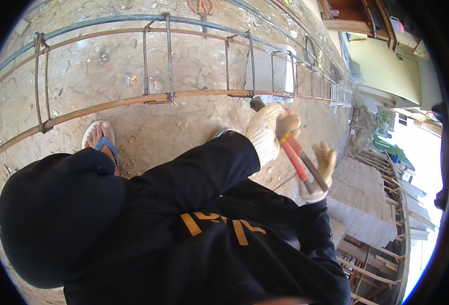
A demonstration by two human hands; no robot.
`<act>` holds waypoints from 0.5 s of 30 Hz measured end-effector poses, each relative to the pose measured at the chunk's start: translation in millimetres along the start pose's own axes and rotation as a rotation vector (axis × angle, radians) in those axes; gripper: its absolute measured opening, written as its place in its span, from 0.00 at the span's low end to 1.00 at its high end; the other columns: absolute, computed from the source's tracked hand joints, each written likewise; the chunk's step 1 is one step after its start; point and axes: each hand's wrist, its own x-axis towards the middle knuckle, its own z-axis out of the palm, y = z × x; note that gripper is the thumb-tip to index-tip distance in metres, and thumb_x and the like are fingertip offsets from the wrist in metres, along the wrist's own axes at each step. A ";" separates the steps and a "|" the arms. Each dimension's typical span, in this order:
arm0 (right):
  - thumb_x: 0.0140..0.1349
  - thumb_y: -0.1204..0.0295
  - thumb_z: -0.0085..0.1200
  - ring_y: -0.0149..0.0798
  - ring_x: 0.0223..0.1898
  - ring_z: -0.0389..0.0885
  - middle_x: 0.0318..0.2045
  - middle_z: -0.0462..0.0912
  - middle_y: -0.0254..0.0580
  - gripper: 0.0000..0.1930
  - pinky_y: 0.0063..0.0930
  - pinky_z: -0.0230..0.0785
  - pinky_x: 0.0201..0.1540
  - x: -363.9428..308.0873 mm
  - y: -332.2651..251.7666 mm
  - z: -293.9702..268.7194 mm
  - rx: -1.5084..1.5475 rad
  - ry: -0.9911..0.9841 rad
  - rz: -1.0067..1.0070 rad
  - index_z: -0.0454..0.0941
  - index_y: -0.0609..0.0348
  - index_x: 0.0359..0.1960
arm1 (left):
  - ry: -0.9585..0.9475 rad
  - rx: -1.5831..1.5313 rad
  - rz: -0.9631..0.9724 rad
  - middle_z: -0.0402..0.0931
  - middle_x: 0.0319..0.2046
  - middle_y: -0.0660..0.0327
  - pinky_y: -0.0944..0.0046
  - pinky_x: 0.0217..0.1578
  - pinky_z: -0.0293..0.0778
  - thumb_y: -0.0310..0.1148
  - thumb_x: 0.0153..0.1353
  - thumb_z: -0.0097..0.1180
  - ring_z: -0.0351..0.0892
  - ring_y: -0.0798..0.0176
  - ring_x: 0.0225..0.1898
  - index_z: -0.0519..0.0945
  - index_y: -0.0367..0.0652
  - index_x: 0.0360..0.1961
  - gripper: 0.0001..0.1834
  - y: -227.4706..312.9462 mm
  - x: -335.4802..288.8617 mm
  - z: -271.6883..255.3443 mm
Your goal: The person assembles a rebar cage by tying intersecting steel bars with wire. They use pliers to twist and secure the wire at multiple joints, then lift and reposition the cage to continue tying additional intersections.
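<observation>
My left hand point(266, 133), in a cream knit glove, is closed around a two-handled hand tool that looks like pincers point(296, 156). Its red grips carry a yellow band and end in bare metal; a dark end point(256, 104) shows past the glove beside a rebar cage point(194, 95). My right hand point(322, 173), gloved too, has its fingers stretched out by the handle ends, which cross in front of its palm. Whether it touches them I cannot tell. The cage is of long rods, some rusty, joined by square stirrups.
A pale block point(270, 73) lies on the dirt ground under the cage. An orange-handled tool point(201, 7) is at the top edge. To the right stand stacked pale blocks point(364, 195) and a wooden cabinet point(354, 23). My sandalled foot point(102, 138) is near the cage.
</observation>
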 end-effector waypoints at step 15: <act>0.70 0.68 0.48 0.33 0.24 0.57 0.21 0.57 0.30 0.11 0.39 0.60 0.36 239.3 -64.3 65.7 1.097 0.047 0.248 0.64 0.55 0.29 | 0.078 0.693 0.242 0.78 0.43 0.56 0.62 0.49 0.71 0.49 0.63 0.61 0.77 0.64 0.46 0.69 0.35 0.61 0.34 -53.0 -14.7 -25.4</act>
